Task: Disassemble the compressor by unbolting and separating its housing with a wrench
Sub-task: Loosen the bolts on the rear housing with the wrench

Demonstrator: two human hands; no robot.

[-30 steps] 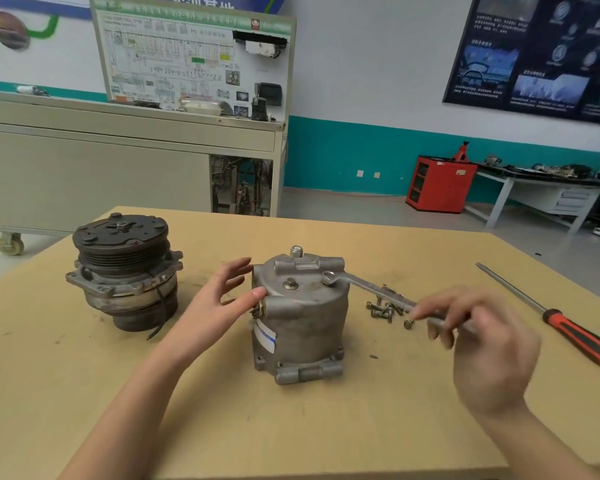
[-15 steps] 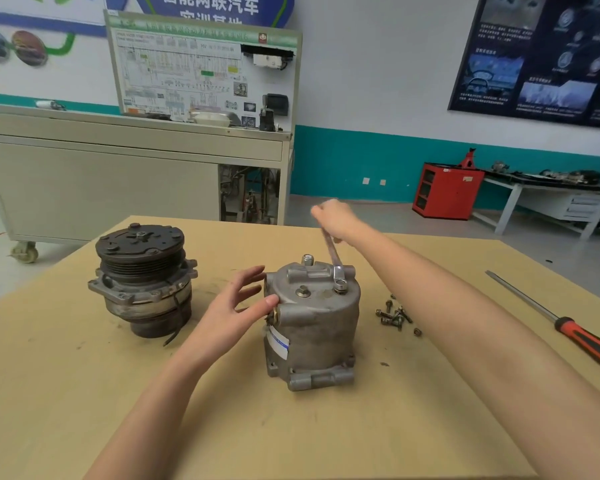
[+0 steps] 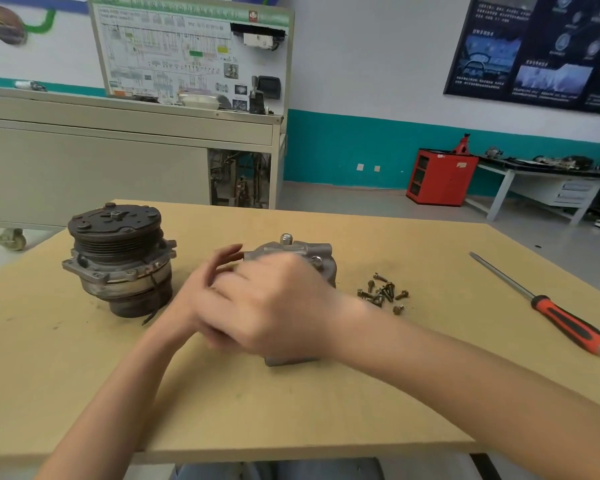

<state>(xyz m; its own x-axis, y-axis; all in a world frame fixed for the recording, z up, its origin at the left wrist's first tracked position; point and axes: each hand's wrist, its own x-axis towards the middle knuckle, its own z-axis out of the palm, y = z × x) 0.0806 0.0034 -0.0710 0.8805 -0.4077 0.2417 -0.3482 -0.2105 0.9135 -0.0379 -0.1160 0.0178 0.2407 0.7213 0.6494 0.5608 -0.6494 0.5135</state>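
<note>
We are holding our left hand [image 3: 196, 292] spread beside the grey cast-metal compressor housing [image 3: 302, 252], our blurred right hand [image 3: 278, 306] covering it, grip unclear.

"Take the housing [image 3: 321, 263] as your mark. Where does everything sit?"

"It stands mid-table [image 3: 291, 410]. Left of it, apart, stands the pulley half [image 3: 118, 261], also on the table."

"And to its right?"

"A heap of bolts [image 3: 383, 294] lies near it, and the screwdriver [image 3: 565, 322] lies aslant well beyond those."

"The hands?"

"The left hand [image 3: 205, 289] is at its left flank. The right hand [image 3: 278, 306] lies across its front, hiding most of it. Behind it, off the table, are a wheeled bench [image 3: 118, 161] rear-left and a cabinet [image 3: 440, 176] rear-right."
</note>
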